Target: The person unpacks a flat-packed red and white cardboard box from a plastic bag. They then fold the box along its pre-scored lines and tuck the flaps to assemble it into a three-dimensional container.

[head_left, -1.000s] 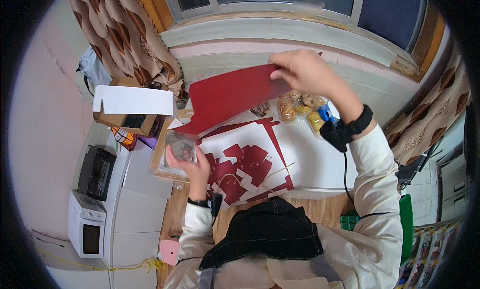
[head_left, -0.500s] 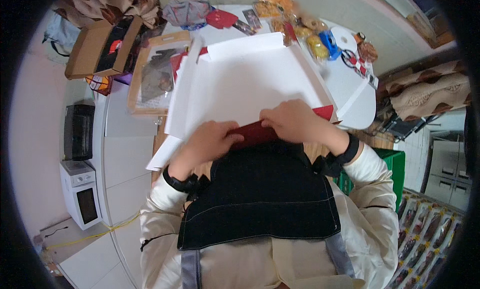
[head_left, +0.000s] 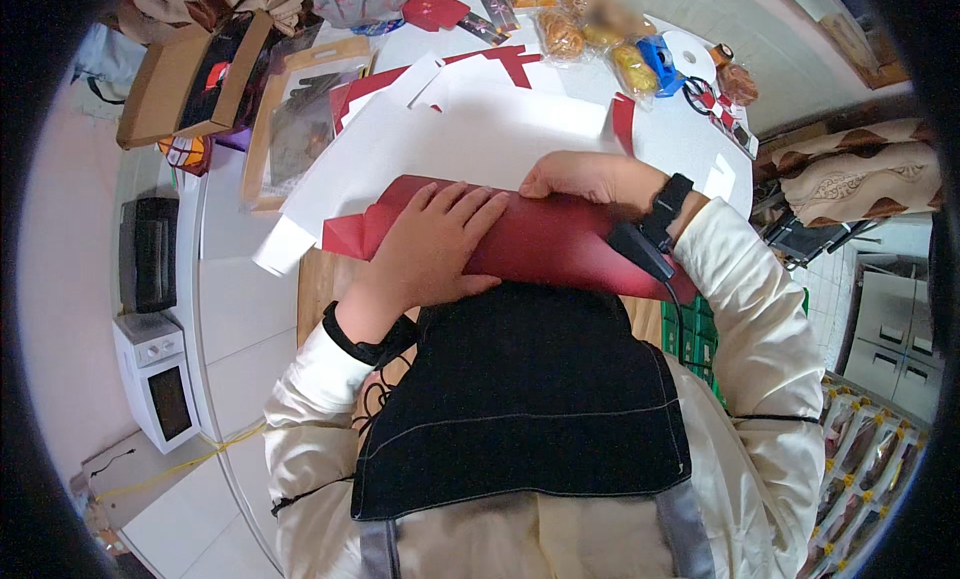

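Note:
A large sheet of cardboard, white on one face and dark red on the other, lies before me at the table's near edge. Its near part is curled up, so a red panel [head_left: 555,241] faces me, while the white face [head_left: 480,129] shows beyond. My left hand [head_left: 435,241] rests flat on the red panel, fingers spread. At the panel's upper edge, my right hand [head_left: 580,177] is closed on the cardboard. Creased flaps stick out at the panel's left end. Both wrists wear black bands, and a cable hangs from the right one.
White and red cardboard pieces lie at the far left of the sheet. Bagged bread [head_left: 560,34], a blue tape dispenser [head_left: 660,67] and scissors [head_left: 698,94] are at the back right. A light wooden-edged tray [head_left: 262,129] sits left, beside an open brown box [head_left: 150,109]. A green crate [head_left: 690,339] stands below right.
The raised side walls have opened out flatter. The near edge has been curled over, showing much more red. My left hand has gone from gripping the edge to lying flat.

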A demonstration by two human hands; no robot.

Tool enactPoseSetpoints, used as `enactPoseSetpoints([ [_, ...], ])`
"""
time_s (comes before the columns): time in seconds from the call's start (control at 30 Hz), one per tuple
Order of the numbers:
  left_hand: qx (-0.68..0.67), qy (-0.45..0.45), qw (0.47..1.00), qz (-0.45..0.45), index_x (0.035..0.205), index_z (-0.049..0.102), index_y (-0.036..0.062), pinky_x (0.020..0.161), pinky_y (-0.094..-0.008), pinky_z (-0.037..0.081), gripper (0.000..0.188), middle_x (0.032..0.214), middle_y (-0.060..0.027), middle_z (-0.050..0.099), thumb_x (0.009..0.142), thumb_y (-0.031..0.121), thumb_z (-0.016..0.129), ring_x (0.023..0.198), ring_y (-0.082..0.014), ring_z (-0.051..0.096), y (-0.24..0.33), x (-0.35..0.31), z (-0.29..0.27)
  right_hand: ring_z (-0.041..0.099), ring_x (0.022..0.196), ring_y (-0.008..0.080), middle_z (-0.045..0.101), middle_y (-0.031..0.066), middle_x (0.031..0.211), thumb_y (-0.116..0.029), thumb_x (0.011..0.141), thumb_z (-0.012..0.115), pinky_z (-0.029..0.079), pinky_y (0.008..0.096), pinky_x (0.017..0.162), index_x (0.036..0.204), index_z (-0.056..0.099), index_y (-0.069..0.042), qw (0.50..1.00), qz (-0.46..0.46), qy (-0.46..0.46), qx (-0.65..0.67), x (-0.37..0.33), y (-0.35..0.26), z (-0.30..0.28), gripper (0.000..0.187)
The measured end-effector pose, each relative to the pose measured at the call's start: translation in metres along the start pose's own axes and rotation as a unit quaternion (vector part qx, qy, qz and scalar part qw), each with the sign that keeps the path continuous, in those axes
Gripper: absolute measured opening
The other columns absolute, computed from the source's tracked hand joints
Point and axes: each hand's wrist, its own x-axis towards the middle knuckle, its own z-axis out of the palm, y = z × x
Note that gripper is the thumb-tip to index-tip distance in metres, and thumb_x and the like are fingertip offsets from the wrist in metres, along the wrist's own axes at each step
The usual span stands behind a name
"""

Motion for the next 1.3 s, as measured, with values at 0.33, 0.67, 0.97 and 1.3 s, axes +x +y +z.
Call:
enactPoseSetpoints([
  [0.33, 0.063, -0.065, 0.994, 0.054, 0.109, 0.052, 0.0007, 0.074, -0.0356, 0.053, 0.054, 0.091, -0.012, 0.065, 0.073, 0.033, 0.077, 0.086, -0.0281, 0.067, -0.005, 0.002, -0.005, 0.06, 0.101, 0.0295, 0.063, 0.0239, 0.111, -0.04, 0.103, 0.037, 0.045, 0.0367, 0.094, 0.115, 0.056, 0.006, 0.974, -0.12, -0.039, -0.187, -0.003, 0.002, 0.029, 0.052],
  [0.67, -0.013, -0.15, 0.988, 0.047, 0.095, 0.057, 0.0045, 0.066, -0.0416, 0.053, 0.036, 0.077, -0.014, 0.065, 0.078, 0.032, 0.073, 0.076, -0.0324, 0.067, -0.006, 0.011, -0.017, 0.065, 0.083, 0.039, 0.066, 0.0202, 0.092, -0.036, 0.091, 0.063, 0.052, 0.0454, 0.074, 0.12, 0.048, -0.003, 0.905, -0.082, 0.049, -0.416, -0.077, -0.035, 0.07, 0.046],
  [0.97, -0.149, -0.134, 0.979, -0.028, 0.096, 0.063, 0.0073, 0.076, -0.043, 0.049, 0.027, 0.089, -0.0119, 0.065, 0.088, 0.033, 0.063, 0.088, -0.0353, 0.063, -0.011, -0.023, -0.001, 0.067, 0.079, 0.0338, 0.066, 0.0164, 0.081, -0.029, 0.095, 0.055, 0.055, 0.0445, 0.064, 0.096, 0.057, -0.003, 0.851, -0.114, 0.071, -0.507, -0.078, -0.016, 0.083, 0.026],
  [1.3, -0.116, -0.074, 0.988, -0.068, 0.1, 0.053, 0.0045, 0.077, -0.043, 0.048, 0.028, 0.095, -0.0135, 0.061, 0.091, 0.031, 0.06, 0.092, -0.0336, 0.06, -0.02, -0.046, 0.0, 0.065, 0.087, 0.032, 0.064, 0.0163, 0.088, -0.045, 0.091, 0.06, 0.055, 0.0405, 0.072, 0.096, 0.058, 0.0, 0.845, -0.097, 0.141, -0.506, -0.075, -0.001, 0.085, 0.046],
])
